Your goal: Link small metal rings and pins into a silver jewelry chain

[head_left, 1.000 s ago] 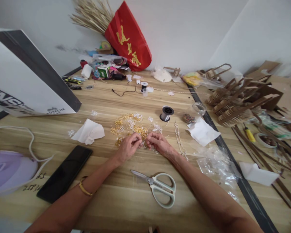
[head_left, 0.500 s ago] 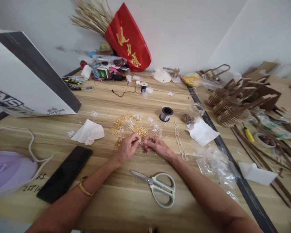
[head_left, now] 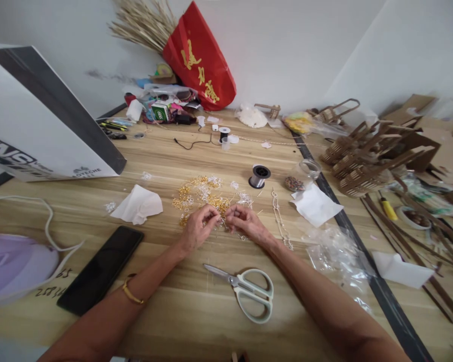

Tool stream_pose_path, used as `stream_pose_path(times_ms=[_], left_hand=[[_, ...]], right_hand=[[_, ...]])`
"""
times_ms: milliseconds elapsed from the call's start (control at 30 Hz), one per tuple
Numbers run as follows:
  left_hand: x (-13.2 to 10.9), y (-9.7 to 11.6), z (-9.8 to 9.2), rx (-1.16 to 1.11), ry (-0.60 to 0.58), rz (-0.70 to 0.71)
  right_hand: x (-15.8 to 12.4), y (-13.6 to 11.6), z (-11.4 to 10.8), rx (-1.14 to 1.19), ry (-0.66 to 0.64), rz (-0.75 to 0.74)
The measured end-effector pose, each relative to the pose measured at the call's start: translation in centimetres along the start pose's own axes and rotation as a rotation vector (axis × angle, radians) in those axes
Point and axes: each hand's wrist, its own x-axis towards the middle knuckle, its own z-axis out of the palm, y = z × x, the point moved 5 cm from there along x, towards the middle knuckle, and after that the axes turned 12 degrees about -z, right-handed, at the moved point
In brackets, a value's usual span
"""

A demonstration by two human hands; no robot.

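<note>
My left hand [head_left: 200, 225] and my right hand [head_left: 246, 221] face each other at mid-table, fingertips a short way apart. Both are closed in a pinch; what they hold is too small to make out. Just beyond them lies a loose spread of gold-coloured trinkets [head_left: 181, 198] and silver ones [head_left: 245, 198]. To the right of my right hand a light chain [head_left: 276, 213] of linked pieces lies stretched out. Scissors with pale handles [head_left: 253, 294] rest nearer to me, between my forearms. A wire spool [head_left: 259, 176] stands behind the trinkets.
At left are a black phone [head_left: 101, 269], crumpled white paper [head_left: 138, 204] and a large box [head_left: 49, 115]. Clear plastic bags [head_left: 335, 251], another white paper [head_left: 317, 204] and small woven baskets [head_left: 362, 161] lie at right. A red bag [head_left: 202, 65] leans on the wall.
My right hand has shifted slightly to the right, so the gap between my fingertips is a little wider. The things on the table lie as before.
</note>
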Motion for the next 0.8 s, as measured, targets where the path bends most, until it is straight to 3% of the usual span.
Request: stream_pose_path(times_ms=[367, 567, 800], left_hand=[[-0.1, 0.3, -0.3, 0.063, 0.039, 0.028], [-0.1, 0.2, -0.3, 0.071, 0.060, 0.041], [0.0, 0.1, -0.3, 0.052, 0.058, 0.035]], right_hand=[[-0.3, -0.7, -0.1, -0.378, -0.049, -0.040], [-0.5, -2.7, 0.4, -0.713, -0.058, -0.152], [-0.5, -3.9, 0.5, -0.867, -0.094, -0.126]])
